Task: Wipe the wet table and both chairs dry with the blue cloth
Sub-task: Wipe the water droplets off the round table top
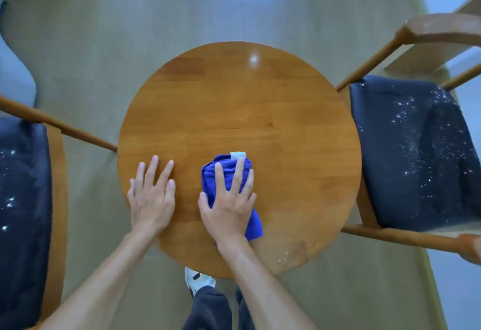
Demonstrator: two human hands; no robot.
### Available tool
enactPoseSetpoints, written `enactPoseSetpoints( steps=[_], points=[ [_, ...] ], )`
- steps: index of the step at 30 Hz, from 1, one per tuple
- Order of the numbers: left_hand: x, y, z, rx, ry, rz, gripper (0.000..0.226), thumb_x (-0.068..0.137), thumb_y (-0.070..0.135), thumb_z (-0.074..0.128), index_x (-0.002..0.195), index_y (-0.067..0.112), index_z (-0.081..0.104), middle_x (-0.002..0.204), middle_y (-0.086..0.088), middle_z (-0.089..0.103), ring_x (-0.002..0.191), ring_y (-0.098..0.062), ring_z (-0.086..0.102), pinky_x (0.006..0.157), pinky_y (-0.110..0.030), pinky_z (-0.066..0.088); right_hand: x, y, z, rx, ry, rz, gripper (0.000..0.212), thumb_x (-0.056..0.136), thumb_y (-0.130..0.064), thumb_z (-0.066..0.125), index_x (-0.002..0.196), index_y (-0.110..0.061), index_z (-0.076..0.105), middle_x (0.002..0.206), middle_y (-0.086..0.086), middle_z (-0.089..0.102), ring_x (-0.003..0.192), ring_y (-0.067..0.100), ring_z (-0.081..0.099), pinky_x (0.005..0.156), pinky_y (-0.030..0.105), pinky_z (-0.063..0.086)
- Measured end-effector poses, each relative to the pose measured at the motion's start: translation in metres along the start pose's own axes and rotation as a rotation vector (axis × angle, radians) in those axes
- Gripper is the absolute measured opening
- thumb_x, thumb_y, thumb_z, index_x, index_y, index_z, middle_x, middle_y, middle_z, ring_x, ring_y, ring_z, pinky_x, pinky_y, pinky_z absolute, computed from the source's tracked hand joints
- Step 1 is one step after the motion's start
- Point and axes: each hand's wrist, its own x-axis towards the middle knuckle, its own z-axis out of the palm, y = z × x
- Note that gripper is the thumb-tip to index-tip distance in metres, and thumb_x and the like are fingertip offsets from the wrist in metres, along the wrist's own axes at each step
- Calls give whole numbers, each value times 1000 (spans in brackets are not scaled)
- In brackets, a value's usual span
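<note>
My right hand [229, 199] presses the folded blue cloth [229, 173] flat on the round table [234, 111], fingers spread straight. My left hand [152, 197] lies open beside it. Both chairs [416, 152] [23, 199] seem droplet-speckled (seats blurred at the edges).

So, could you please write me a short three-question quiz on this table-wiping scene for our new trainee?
1. True or false: the left hand rests flat on the bare round table.
2. Which hand presses the blue cloth? A) left B) right C) both
3. Fill in: droplets show on the right chair seat, the left chair seat and the table's near-____ edge.

Key
1. True.
2. B: the right hand has its fingers spread over the cloth.
3. Right, at the droplets.
</note>
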Motion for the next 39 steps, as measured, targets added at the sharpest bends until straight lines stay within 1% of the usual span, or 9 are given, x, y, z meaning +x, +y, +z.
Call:
enactPoseSetpoints(
  steps=[5, 9, 15, 20, 26, 29, 31, 37, 39],
  points=[
    [0, -4, 0, -19, 34, 20, 50, 96, 36, 31, 145, 33, 40, 160, 8, 17, 148, -15, 4, 117, -45, 3, -71, 2, 32, 5, 12, -400, 51, 83, -44, 57, 133, -32, 53, 153, 14, 35, 135, 43, 38, 93, 49, 46],
    [-5, 2, 7, 50, 41, 45, 63, 87, 47, 26, 147, 31, 34, 161, 5, 13, 148, -16, -1, 118, -42, -3, -88, 92, 18, 13, 95, -581, 41, 87, -39, 61, 127, -31, 60, 151, 10, 39, 133, 41, 42, 93, 50, 46],
    [-7, 1, 19, 141, 103, 43, 64, 88, 49, 24, 149, 31, 29, 162, 5, 10, 149, -18, -3, 118, -40, -7, -3, 247, -45, -110, 320, 21, 39, 87, -24, 65, 123, -11, 65, 143, 22, 45, 119, 48, 51, 95, 54, 46],
    [-6, 0, 23, 188, 125, 39, 64, 89, 50, 21, 149, 31, 28, 162, 4, 10, 148, -19, -2, 111, -25, -19, 51, 202, -48, -100, 391, 333, 43, 89, -28, 59, 130, -14, 59, 149, 20, 38, 121, 46, 47, 92, 52, 45],
    [-4, -5, 26, 180, 146, 40, 62, 89, 51, 23, 147, 31, 31, 161, 4, 14, 148, -20, 4, 110, -21, -19, 2, 60, 10, 40, 256, -235, 47, 85, -36, 53, 132, -27, 54, 154, 11, 34, 133, 43, 38, 89, 45, 41],
    [-4, -3, 26, 180, 151, 52, 62, 89, 50, 24, 147, 29, 33, 160, 3, 16, 148, -22, 7, 111, -22, -17, -50, 91, 15, 55, 108, -730, 45, 83, -27, 55, 128, -26, 57, 153, 8, 37, 134, 42, 39, 90, 45, 43],
    [-5, -3, 26, 186, 152, 52, 61, 90, 50, 24, 147, 30, 32, 160, 3, 15, 148, -22, 7, 112, -24, -16, -50, 151, -5, 3, 92, -809, 44, 80, -26, 60, 124, -25, 63, 149, 9, 43, 131, 40, 44, 89, 46, 45],
    [-3, -4, 29, 207, 192, 60, 60, 91, 48, 25, 148, 29, 32, 160, 1, 17, 148, -24, 10, 117, -37, -5, 48, 242, -61, 23, 355, 303, 44, 84, -15, 69, 127, -10, 62, 147, 19, 42, 122, 46, 48, 91, 57, 47],
    [-2, -5, 31, 217, 205, 69, 59, 91, 46, 26, 147, 28, 33, 160, 0, 17, 148, -25, 10, 118, -41, 0, 65, 216, -57, 8, 411, 445, 45, 86, -19, 64, 130, -11, 59, 149, 19, 39, 121, 48, 47, 88, 58, 47]
  ],
)
